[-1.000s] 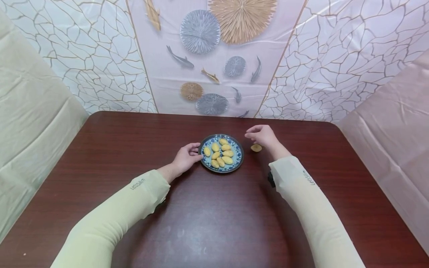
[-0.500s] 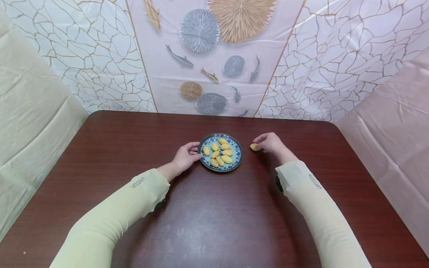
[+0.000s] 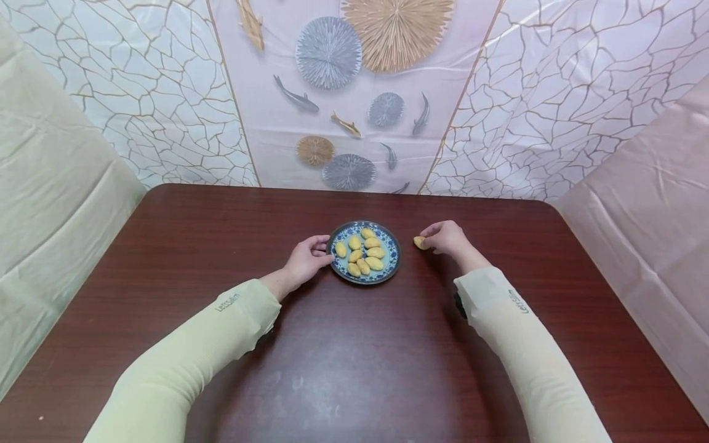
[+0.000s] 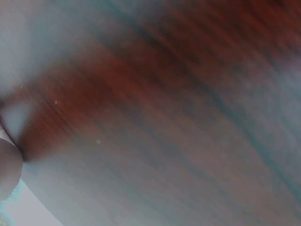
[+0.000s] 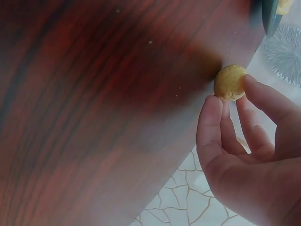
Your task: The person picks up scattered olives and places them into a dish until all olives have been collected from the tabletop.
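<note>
My right hand [image 3: 447, 237] pinches a small yellow oval fruit [image 5: 230, 83] between thumb and fingertips, low over the table right of the plate. Its exact kind is unclear; in the right wrist view its end looks rounded and slightly dimpled. A round blue-patterned plate [image 3: 391, 269] with a dark rim carries several similar yellow fruits [image 3: 374, 263]. At the plate's left rim my left hand [image 3: 303, 261] holds the edge, thumb nearer me and fingers farther back. The left wrist view catches only part of a finger [image 4: 8, 169] at its left edge.
Both hands work over a dark reddish-brown wooden table [image 3: 343, 381]. Behind it hangs a patterned backdrop [image 3: 266, 147] printed with fish and discs. Pale cloth hangings [image 3: 50, 203] flank the left and right sides.
My right hand has come down and to the right from beside the plate, and its fingers have taken hold of the lone yellow fruit. The left hand and plate stay put.
</note>
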Motion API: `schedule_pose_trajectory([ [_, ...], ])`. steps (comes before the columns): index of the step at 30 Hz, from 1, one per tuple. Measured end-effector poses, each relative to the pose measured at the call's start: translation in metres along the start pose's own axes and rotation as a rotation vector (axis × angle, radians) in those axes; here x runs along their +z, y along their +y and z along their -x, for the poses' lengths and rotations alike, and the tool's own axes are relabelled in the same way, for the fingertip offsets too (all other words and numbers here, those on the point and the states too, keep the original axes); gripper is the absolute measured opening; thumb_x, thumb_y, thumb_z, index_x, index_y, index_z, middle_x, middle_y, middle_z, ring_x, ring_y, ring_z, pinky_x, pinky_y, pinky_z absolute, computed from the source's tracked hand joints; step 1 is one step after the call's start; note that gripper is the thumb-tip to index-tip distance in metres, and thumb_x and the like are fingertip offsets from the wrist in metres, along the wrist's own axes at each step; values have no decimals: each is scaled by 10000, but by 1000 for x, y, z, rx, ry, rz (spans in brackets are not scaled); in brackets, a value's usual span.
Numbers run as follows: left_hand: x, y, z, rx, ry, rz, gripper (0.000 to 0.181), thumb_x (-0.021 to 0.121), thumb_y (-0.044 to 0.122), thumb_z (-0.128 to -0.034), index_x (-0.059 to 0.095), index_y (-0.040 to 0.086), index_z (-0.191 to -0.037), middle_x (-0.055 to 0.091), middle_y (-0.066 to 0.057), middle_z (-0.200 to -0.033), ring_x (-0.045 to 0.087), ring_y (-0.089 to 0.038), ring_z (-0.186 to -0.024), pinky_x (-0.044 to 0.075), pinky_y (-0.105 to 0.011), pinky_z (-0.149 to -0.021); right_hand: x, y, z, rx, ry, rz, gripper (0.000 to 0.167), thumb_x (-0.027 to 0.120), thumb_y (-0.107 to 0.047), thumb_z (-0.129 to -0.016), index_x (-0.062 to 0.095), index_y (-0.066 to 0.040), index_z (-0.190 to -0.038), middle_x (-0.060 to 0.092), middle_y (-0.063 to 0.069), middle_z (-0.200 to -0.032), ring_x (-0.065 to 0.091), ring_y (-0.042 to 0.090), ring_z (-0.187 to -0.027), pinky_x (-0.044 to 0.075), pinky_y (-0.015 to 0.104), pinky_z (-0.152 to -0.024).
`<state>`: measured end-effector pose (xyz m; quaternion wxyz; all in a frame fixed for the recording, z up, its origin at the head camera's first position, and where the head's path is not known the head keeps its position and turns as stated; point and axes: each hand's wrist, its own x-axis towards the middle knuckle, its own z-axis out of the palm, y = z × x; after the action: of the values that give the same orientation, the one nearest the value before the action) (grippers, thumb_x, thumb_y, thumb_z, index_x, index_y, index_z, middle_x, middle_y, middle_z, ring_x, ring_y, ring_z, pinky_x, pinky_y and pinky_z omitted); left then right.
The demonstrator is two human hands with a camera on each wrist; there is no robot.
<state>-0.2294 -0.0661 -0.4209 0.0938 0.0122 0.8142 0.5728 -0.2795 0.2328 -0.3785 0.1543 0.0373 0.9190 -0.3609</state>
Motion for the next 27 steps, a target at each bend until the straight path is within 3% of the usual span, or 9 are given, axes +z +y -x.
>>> schedule_pose_trajectory([
  [8,0,0,-1,-8,2,-15,510,615,44,-867,450,-12,-1347,550,-224,-1220,567,-302,-1079,495,-284,-865,-2,2,-2,38,9,-86,329,603,-106,-879,601,70,-1157,616,199,-1092,578,132,-765,554,264,-751],
  [14,0,0,0,-4,7,-2,508,616,30,-861,454,-22,-1340,554,-230,-1213,570,-310,-1072,499,-275,-852,-2,-5,-1,32,-11,-189,322,627,-130,-869,614,72,-1119,628,193,-1018,611,134,-730,560,254,-716],
  [18,0,0,1,5,8,-2,500,612,25,-862,455,-35,-1333,555,-240,-1208,573,-315,-1063,500,-262,-840,3,-14,-1,42,3,-184,350,609,-136,-884,595,66,-1170,621,208,-1087,630,149,-786,556,239,-745],
  [24,0,0,1,4,7,-7,497,608,26,-866,454,-33,-1335,554,-242,-1214,571,-316,-1070,499,-269,-852,11,-25,-4,31,14,-203,346,611,-88,-864,595,76,-1169,655,134,-950,618,92,-674,552,216,-667],
  [27,0,1,1,3,6,-6,500,609,27,-866,454,-31,-1337,553,-241,-1216,571,-317,-1073,497,-269,-854,16,-29,-3,27,10,-202,333,610,-87,-865,603,74,-1157,655,144,-959,608,77,-646,552,216,-658],
])
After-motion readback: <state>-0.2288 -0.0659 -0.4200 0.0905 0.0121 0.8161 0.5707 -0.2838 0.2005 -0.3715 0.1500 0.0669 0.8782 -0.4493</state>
